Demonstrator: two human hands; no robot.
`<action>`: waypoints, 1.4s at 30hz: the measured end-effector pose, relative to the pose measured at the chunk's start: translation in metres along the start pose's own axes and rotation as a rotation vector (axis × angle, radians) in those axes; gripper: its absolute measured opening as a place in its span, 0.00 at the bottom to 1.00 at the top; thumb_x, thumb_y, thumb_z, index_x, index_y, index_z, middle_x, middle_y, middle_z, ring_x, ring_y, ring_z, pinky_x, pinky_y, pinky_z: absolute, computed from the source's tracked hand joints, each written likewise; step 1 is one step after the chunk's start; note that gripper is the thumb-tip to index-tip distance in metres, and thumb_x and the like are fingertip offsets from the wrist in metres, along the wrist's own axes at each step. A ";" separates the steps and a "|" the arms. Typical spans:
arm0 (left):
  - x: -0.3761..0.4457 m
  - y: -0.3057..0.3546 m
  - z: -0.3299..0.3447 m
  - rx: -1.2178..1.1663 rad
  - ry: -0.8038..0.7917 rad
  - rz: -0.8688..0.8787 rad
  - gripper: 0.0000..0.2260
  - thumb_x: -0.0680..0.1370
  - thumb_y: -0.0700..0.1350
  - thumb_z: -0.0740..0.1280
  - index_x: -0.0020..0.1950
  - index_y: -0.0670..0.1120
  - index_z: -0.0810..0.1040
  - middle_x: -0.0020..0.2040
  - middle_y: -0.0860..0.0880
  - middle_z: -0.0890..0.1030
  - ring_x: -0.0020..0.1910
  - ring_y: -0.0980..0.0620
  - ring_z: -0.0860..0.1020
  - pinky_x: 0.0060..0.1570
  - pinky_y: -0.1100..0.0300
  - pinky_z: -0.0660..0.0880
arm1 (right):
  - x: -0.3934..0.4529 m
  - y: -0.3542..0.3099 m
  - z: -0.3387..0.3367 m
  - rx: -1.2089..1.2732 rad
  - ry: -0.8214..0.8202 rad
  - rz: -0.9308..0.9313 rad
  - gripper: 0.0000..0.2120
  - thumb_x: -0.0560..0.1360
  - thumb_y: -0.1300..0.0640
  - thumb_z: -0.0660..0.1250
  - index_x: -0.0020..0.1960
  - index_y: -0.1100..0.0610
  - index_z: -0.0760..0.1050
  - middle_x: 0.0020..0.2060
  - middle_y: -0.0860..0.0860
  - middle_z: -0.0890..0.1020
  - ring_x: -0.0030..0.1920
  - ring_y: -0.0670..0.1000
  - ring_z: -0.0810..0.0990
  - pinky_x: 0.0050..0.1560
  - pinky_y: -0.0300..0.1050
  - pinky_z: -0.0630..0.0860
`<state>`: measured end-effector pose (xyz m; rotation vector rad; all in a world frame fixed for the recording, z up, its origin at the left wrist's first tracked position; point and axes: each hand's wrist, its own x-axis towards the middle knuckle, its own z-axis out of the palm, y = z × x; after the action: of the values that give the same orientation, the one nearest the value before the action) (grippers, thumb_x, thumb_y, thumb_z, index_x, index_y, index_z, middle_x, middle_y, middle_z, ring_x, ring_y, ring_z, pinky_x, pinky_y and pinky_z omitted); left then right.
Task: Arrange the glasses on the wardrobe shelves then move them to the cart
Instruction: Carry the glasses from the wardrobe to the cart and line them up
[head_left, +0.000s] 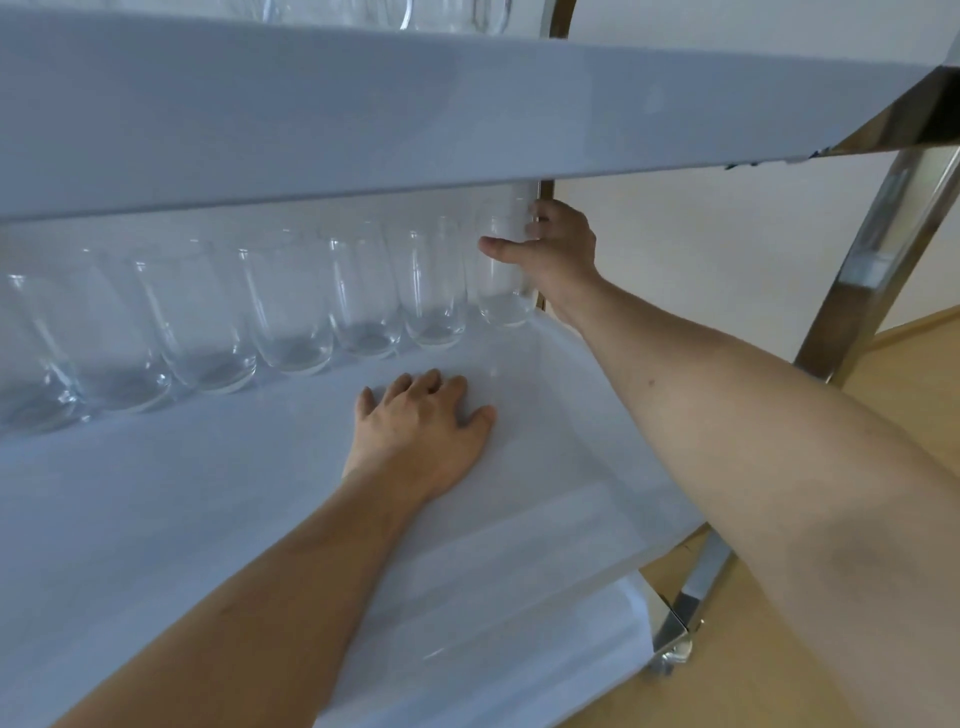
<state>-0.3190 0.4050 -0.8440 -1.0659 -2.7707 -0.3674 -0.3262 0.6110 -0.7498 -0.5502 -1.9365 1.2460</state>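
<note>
A row of several clear drinking glasses stands along the back of the cart's middle shelf. My right hand is wrapped around the rightmost glass at the far right corner, and the glass stands upright on the shelf. My left hand lies flat, palm down, on the white shelf surface in front of the row, with its fingers apart and nothing in it. More glasses show at the top edge, on the upper shelf.
The cart has white trays and shiny metal posts at the right. A lower tray and a caster show beneath. A wooden floor and a pale wall lie to the right.
</note>
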 end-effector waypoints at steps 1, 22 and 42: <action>0.000 0.000 0.000 0.000 0.004 -0.003 0.22 0.80 0.65 0.52 0.67 0.56 0.74 0.68 0.54 0.74 0.72 0.49 0.67 0.71 0.45 0.58 | 0.001 0.002 0.002 -0.001 -0.001 -0.001 0.37 0.63 0.49 0.85 0.67 0.58 0.75 0.59 0.52 0.80 0.60 0.52 0.80 0.65 0.47 0.76; 0.003 0.003 -0.006 0.005 -0.004 -0.083 0.26 0.78 0.68 0.56 0.71 0.57 0.73 0.75 0.51 0.71 0.74 0.46 0.68 0.71 0.47 0.63 | -0.062 0.037 -0.035 -0.327 -0.249 0.013 0.47 0.67 0.44 0.81 0.78 0.53 0.59 0.62 0.47 0.76 0.64 0.50 0.74 0.55 0.36 0.68; -0.101 0.053 -0.076 0.004 -0.217 -0.118 0.29 0.81 0.61 0.59 0.79 0.51 0.63 0.78 0.45 0.65 0.78 0.41 0.59 0.73 0.45 0.60 | -0.213 -0.005 -0.112 -0.800 -0.520 0.010 0.48 0.71 0.31 0.70 0.80 0.55 0.57 0.75 0.58 0.67 0.77 0.64 0.60 0.77 0.60 0.57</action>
<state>-0.2047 0.3576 -0.7852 -0.9985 -3.0340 -0.2747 -0.1060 0.5258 -0.7949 -0.6598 -2.8869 0.5959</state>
